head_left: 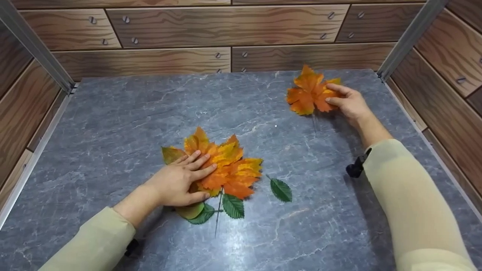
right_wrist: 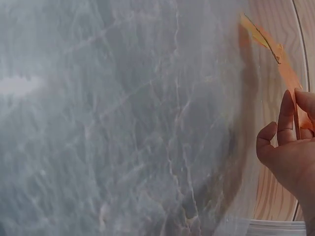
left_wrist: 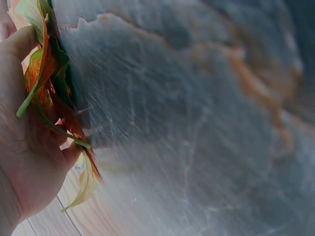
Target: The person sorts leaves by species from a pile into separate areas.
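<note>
Left hand: the left hand [head_left: 175, 184] rests on the leaf pile, its fingers straight and spread apart, the thumb out towards the near side.
Leaf pile: several orange-and-yellow leaves overlap in the leaf pile [head_left: 239, 171], just left of the middle of the table [head_left: 124, 113], partly under the fingers; the left wrist view shows them edge-on beside the palm.
Right hand: the right hand [head_left: 352, 103] pinches an orange leaf [head_left: 307, 92] by its right side, between thumb and index finger.
Orange leaf: at the far right of the table, well apart from the pile, its broad face seen by the head camera; I cannot tell whether any edge touches the tabletop.
Small green leaves: one green leaf [head_left: 233, 206] pokes out at the pile's near edge; another green leaf [head_left: 205, 214] lies beside a yellowish leaf [head_left: 191, 211] near the left thumb.
Stem: a thin dark stem [head_left: 217, 222] points from the pile towards the person.
Loose leaf: a loose green leaf [head_left: 281, 190] lies just right of the pile, apart from it.
Sleeves: pale sleeves [head_left: 410, 195] cover both forearms.
Walls: wood-patterned boards [head_left: 226, 26] stand behind and at both sides.
</note>
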The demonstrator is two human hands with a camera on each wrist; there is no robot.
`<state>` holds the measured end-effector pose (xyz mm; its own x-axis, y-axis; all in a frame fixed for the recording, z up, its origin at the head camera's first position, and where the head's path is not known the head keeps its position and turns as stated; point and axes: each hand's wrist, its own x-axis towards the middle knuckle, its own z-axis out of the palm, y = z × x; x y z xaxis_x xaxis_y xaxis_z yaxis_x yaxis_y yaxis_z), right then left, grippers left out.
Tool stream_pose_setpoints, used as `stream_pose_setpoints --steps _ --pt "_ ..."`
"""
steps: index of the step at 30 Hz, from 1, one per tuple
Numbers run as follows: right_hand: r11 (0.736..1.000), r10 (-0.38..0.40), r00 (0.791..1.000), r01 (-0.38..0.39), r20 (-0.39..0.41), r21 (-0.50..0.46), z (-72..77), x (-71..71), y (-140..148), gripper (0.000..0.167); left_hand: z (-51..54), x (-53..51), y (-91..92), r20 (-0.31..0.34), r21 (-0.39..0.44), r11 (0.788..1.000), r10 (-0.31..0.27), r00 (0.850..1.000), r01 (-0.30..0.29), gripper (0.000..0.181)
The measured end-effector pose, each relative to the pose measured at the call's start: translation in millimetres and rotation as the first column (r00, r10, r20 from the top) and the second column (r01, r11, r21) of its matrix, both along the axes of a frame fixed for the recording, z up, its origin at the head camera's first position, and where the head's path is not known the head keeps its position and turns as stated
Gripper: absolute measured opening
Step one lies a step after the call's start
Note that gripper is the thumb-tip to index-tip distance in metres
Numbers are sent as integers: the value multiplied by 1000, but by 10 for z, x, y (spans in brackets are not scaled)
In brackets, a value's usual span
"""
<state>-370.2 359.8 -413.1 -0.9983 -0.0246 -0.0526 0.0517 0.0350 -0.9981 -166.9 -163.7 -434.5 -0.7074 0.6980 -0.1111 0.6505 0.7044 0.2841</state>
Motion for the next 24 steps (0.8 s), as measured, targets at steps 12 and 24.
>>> stream_pose_setpoints --steps 12,24 --pt "964 17 999 -26 35 263 -63 -35 37 59 1 -7 -1 -6 0 1000 -6 1000 6 77" --pt "921 36 996 -64 79 384 -143 -97 123 60 -11 -7 -4 -19 3 1000 -14 1000 14 77"
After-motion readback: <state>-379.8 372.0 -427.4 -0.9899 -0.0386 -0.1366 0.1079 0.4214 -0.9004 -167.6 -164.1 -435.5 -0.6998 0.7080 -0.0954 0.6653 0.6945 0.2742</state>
